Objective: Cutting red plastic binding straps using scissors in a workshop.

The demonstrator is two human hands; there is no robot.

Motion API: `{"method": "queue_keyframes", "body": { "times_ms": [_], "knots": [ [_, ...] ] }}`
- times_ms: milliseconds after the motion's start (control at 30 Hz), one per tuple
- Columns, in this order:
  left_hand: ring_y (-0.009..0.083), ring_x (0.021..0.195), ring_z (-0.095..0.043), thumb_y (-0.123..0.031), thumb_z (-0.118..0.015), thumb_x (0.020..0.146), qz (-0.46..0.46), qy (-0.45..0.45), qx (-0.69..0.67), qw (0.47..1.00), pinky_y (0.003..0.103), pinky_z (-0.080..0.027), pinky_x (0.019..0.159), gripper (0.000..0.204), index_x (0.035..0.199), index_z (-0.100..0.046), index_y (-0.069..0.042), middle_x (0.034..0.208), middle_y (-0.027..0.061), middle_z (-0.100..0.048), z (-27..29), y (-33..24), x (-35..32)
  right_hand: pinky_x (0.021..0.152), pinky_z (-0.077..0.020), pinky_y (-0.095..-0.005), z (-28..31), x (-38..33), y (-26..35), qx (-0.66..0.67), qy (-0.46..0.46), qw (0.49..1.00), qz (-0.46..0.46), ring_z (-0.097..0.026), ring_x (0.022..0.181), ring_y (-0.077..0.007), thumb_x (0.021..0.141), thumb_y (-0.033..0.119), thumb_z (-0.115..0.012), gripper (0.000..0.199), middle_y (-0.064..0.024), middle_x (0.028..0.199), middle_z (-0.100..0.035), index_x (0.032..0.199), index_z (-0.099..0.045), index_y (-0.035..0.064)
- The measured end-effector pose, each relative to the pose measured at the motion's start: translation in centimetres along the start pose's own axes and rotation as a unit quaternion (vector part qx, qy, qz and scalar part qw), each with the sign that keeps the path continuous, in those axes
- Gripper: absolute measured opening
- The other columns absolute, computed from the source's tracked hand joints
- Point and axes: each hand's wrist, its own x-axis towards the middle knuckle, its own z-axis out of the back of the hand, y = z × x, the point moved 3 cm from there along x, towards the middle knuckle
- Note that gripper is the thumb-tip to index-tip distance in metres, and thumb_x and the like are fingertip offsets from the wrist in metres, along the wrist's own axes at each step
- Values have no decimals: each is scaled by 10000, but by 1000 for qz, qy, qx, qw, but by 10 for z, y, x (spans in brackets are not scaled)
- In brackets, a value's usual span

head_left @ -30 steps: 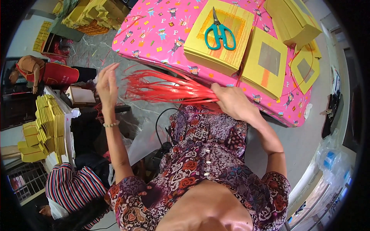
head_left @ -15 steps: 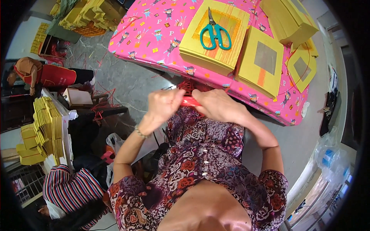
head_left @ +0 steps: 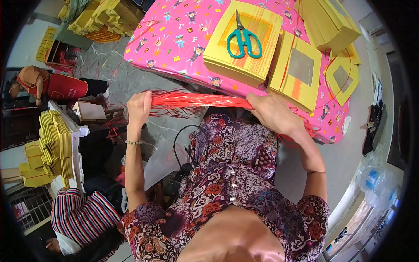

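Note:
A bundle of thin red cords (head_left: 200,101) is stretched sideways between my hands, in front of the table's near edge. My left hand (head_left: 139,107) is closed around its left end. Loose strands hang below the bundle beside that hand. My right hand (head_left: 275,112) grips the other end, and more strands trail out past its wrist. On the table beyond lie teal-handled scissors (head_left: 244,43), resting on a stack of flat yellow cards (head_left: 218,59). A second yellow stack (head_left: 283,89), with a grey window, sits to the right, a red cord across it.
The table (head_left: 183,56) has a pink printed cover. A taller yellow stack (head_left: 325,26) stands at its far right. At left are yellow piles (head_left: 54,144), a person in a red apron (head_left: 65,85) and another in a striped top (head_left: 87,214). Plastic bottles (head_left: 377,181) lie at right.
My hands have moved apart, the left going far to the left and the right a little rightward. The red cords, bunched between them before, are now drawn out long.

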Motion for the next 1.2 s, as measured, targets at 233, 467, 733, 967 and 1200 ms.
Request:
{"method": "queue_keyframes", "body": {
  "times_ms": [233,467,733,967,1200],
  "knots": [
    [295,1031,-560,-355,-446,902,-14,57,-242,969,384,-409,907,403,1122,-588,-48,1064,119,-629,-3,-105,59,518,-446,-412,-4,28,32,-69,-101,986,111,-607,611,-326,712,22,-538,157,-162,665,-581,827,-441,-23],
    [428,764,-558,-324,-592,857,-3,333,-273,903,447,-446,623,365,976,-444,-13,788,221,-580,-53,-163,46,530,-445,-428,-4,30,40,-61,-104,987,111,-603,613,-342,740,52,-545,132,-165,668,-586,803,-444,-6],
    [388,658,-570,-111,-592,790,-88,249,-150,953,441,-431,540,181,892,-462,-37,683,197,-554,-23,-127,23,576,-434,-449,10,16,21,-31,-94,987,126,-597,665,-340,796,75,-499,91,-152,679,-580,802,-450,-2],
    [395,663,-555,-166,-608,821,22,268,-212,940,422,-423,564,208,918,-506,-13,698,203,-530,-29,-93,-8,563,-439,-438,25,7,13,-52,-69,990,107,-594,665,-342,776,76,-530,93,-145,662,-570,786,-471,3],
    [289,1017,-528,-392,-732,707,-133,282,-253,916,394,-363,933,519,1021,-568,-14,1037,127,-584,-37,-132,30,531,-480,-395,21,23,47,-109,-48,982,147,-637,638,-289,764,73,-537,96,-126,635,-601,828,-526,3]
  ]
}}
